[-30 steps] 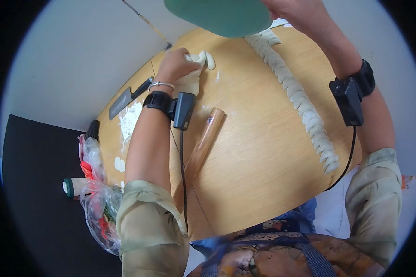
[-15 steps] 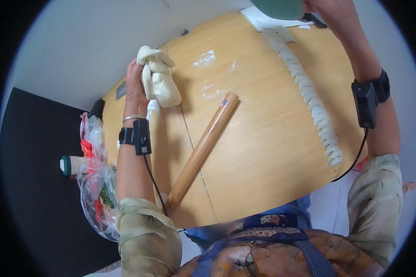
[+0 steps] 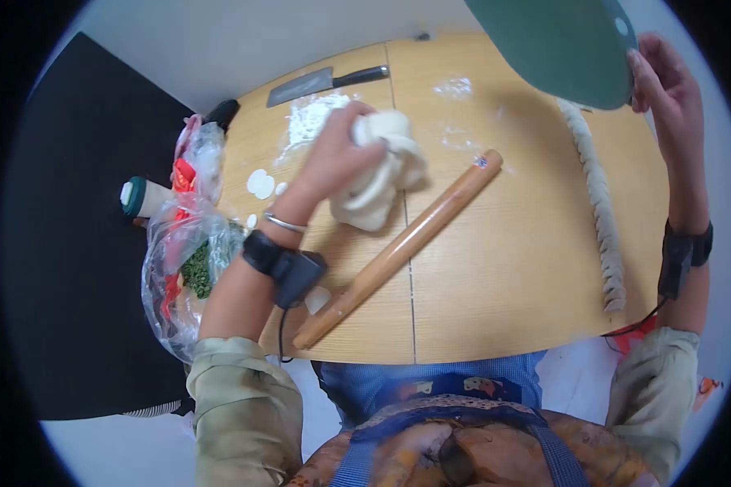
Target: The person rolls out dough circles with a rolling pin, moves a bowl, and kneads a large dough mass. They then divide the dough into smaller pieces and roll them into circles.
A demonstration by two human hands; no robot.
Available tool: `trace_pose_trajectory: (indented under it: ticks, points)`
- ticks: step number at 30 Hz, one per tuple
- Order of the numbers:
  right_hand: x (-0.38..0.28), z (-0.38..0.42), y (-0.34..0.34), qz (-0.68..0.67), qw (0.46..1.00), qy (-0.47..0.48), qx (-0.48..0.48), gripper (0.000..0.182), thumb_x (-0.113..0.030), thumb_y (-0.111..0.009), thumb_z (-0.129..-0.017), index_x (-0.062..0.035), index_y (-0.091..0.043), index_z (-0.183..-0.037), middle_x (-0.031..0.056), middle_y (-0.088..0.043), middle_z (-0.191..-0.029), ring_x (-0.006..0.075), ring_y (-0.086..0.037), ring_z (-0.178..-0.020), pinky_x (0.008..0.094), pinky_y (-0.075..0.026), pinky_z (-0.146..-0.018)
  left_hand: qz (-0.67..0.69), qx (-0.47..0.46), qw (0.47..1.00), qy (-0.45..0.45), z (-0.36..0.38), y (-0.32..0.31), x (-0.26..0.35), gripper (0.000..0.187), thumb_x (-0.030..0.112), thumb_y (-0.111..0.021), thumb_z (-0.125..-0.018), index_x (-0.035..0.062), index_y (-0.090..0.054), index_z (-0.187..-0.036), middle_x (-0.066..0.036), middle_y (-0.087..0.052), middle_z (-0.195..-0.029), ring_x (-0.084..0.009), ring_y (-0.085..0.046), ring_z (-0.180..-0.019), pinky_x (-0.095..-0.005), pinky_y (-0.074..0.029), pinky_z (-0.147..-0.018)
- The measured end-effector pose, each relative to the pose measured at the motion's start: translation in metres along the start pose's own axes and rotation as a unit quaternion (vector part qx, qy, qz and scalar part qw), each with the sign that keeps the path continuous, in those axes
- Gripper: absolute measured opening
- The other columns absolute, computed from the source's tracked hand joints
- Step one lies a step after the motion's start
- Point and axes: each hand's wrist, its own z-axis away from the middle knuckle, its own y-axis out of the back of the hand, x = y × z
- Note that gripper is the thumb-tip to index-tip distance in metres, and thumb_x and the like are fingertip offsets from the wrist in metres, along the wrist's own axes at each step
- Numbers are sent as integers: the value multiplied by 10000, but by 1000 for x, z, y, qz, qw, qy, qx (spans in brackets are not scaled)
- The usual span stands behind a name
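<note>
My left hand (image 3: 343,154) is closed on a large, folded lump of pale dough (image 3: 374,199), held over the left half of the wooden table; both are slightly blurred. At the upper right, my right hand (image 3: 666,81) pinches the edge of a green cutting board (image 3: 556,49) near its small hole. The board is raised, its top cut off by the view. Beneath it starts a long row of overlapping dough pieces (image 3: 599,203), its far end hidden. A wooden rolling pin (image 3: 406,243) lies slantwise beside the dough.
A cleaver (image 3: 304,85) lies at the back left beside a patch of white flour (image 3: 313,118). Small white dough discs (image 3: 260,183) sit near the left edge. A clear plastic bag (image 3: 158,276) with chopped greens (image 3: 196,272) and a thread cone (image 3: 144,197) are further left.
The view has shifted. My left hand has brought the dough rightward, closer to the rolling pin, uncovering the cleaver and flour. More of the green board in my right hand now shows.
</note>
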Motion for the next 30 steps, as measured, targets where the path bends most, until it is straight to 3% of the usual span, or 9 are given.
trace_pose_trajectory:
  ticks: [4, 6, 7, 12, 14, 18, 21, 26, 30]
  points:
    - [-36, 8, -20, 1, 1000, 5, 21, 145, -200, -608, -999, -65, -654, -1025, -7, -596, -729, 82, -513, -581, 247, -411, -545, -38, -72, 995, -55, 0, -10, 24, 704, 308, -747, -856, 44, -476, -1449, -233, -567, -1341, -326, -560, -1243, -404, -437, -1088]
    - [-29, 13, -10, 23, 999, 33, -8, 203, -227, -576, -1058, -61, -635, -1158, -65, -554, -795, -10, -429, -619, 156, -354, -552, -37, -164, 985, -24, -13, 7, 25, 801, 354, -755, -880, 80, -394, -1540, -251, -521, -1435, -337, -527, -1316, -417, -441, -1095]
    - [-31, 16, -8, 24, 999, 32, -8, 203, -227, -576, -1058, -61, -635, -1158, -65, -554, -795, -10, -429, -619, 156, -354, -552, 18, -158, 984, 77, -20, 23, 28, 725, 361, -745, -906, 82, -449, -1505, -242, -547, -1432, -335, -554, -1300, -416, -471, -1059]
    - [-40, 34, 13, 59, 998, 7, 14, 226, -239, -597, -1048, -51, -645, -1162, -48, -574, -831, 3, -457, -639, 169, -370, -560, -196, -53, 979, 15, -79, 48, -98, 563, 344, -712, -917, 19, -573, -1355, -304, -642, -1255, -421, -624, -1187, -420, -522, -987]
    - [-41, 38, 20, 86, 996, -1, 16, 235, -245, -601, -1047, -50, -647, -1170, -47, -579, -836, 3, -466, -648, 167, -375, -566, -341, -53, 929, 130, -90, 42, -130, 526, 332, -696, -920, 29, -590, -1337, -307, -646, -1234, -446, -611, -1178, -442, -512, -999]
    - [-21, 53, 41, 100, 994, -18, 26, 282, -240, -605, -1049, -46, -633, -1252, -33, -624, -922, 6, -499, -687, 169, -383, -575, -321, 18, 936, 147, -78, 24, -103, 449, 314, -689, -915, 40, -645, -1267, -298, -636, -1262, -444, -609, -1175, -456, -509, -998]
    - [-32, 31, 24, -29, 996, 83, -1, 45, 3, -625, -966, -6, -585, -948, 60, -641, -730, 75, -572, -555, 214, -505, -480, -298, 18, 949, 96, -75, 28, -102, 346, 258, -703, -880, 44, -718, -1151, -273, -681, -1182, -418, -653, -1097, -457, -528, -955]
    - [-26, 34, 28, -16, 998, 56, 3, 62, -23, -639, -979, 3, -583, -986, 63, -646, -757, 79, -579, -569, 206, -495, -505, -265, 65, 961, 33, -83, 25, -121, 243, 174, -743, -808, 23, -769, -997, -183, -754, -934, -344, -726, -882, -413, -561, -820]
    - [0, 53, 41, 129, 988, -11, 85, 365, -291, -626, -1040, -43, -618, -1307, 4, -655, -935, 23, -503, -661, 175, -411, -591, -25, 19, 976, 214, -95, 36, -124, 161, 95, -752, -800, 44, -802, -945, -53, -736, -802, -151, -667, -682, -320, -542, -628]
